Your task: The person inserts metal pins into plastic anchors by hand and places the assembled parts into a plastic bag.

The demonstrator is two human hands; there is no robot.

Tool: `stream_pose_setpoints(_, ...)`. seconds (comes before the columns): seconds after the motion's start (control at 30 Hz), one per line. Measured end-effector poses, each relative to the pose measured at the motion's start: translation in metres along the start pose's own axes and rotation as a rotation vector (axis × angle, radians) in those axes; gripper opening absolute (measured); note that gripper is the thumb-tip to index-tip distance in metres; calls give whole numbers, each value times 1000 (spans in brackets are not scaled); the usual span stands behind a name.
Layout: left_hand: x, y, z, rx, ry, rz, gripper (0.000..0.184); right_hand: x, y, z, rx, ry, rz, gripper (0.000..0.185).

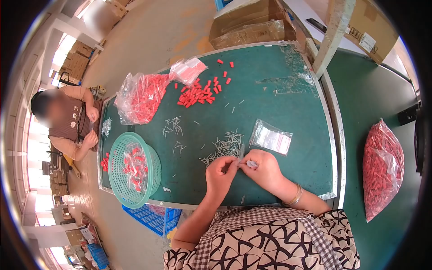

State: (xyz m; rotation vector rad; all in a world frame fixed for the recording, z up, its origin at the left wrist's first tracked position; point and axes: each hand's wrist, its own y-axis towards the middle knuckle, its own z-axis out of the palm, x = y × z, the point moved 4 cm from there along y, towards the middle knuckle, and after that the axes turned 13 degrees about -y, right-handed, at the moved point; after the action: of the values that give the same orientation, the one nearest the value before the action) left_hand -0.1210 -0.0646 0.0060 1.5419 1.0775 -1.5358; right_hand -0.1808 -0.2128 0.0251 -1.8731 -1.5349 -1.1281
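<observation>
My left hand (220, 177) and my right hand (264, 170) meet at the table's near edge, fingertips pinched together. Between them is a small clear plastic bag (241, 152), mostly hidden by the fingers; whitish plastic also shows inside my right hand's curl. Just beyond my left fingers lies a pile of small metal screws or pins (227, 145). A stack of flat clear zip bags (271, 137) rests beyond my right hand. Farther off are loose red plastic plugs (196, 95), beside a large clear bag of them (146, 96).
A green mesh basket (118, 193) with bagged red pieces stands at the left. Another person (74, 121) works at the table's left end. A big sack of red pieces (382, 171) lies on the right. Behind are a cardboard box (247, 33) and a post (335, 38).
</observation>
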Motion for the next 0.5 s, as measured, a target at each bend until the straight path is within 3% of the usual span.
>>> stream_pose_setpoints(0.1, 4, 0, -1, -30, -69, -26, 5, -5, 3, 2, 141, 236, 217, 7)
stream_pose_setpoints(0.3, -7, 4, -1, -71, 229, 98, 2, -2, -4, 3, -61, 36, 2, 10)
stream_pose_setpoints(0.5, 1, 4, 1, -49, 90, 69, 8, -3, -5, 6, -121, -38, -41, 14)
